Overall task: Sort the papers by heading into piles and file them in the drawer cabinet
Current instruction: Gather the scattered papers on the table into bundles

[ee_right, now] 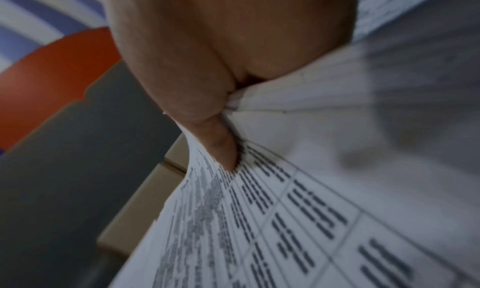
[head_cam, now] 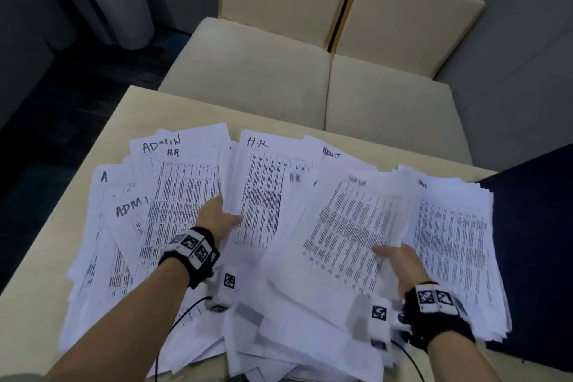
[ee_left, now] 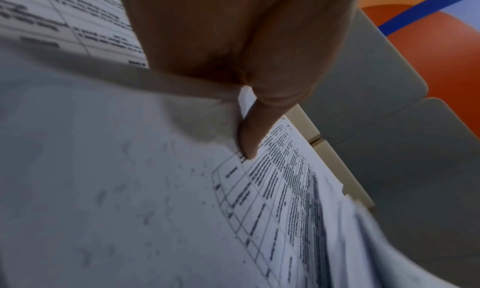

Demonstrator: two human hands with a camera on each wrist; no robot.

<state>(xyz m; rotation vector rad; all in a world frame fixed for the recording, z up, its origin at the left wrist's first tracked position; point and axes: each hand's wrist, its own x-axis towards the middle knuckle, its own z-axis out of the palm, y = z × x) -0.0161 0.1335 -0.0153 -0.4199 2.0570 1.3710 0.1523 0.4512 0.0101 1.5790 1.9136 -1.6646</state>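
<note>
Several printed sheets lie fanned over the table point(head_cam: 62, 257), hand-headed ADMIN point(head_cam: 161, 143) and H.R point(head_cam: 258, 143). My left hand point(head_cam: 218, 215) pinches the left edge of the H.R sheet point(head_cam: 263, 195) at the middle of the spread, thumb point(ee_left: 249, 140) on top, the other fingers hidden under the paper. My right hand point(head_cam: 395, 257) pinches a bundle of sheets point(head_cam: 350, 226) right of centre, thumb point(ee_right: 223, 149) pressed on the print. A thick stack of papers point(head_cam: 455, 242) lies beside that hand at the right.
Two beige seats point(head_cam: 248, 71) with backrests stand beyond the table's far edge. A dark object point(head_cam: 536, 257) lies at the table's right side. A grey bin point(head_cam: 102, 0) stands far left on the dark floor. No drawer cabinet shows.
</note>
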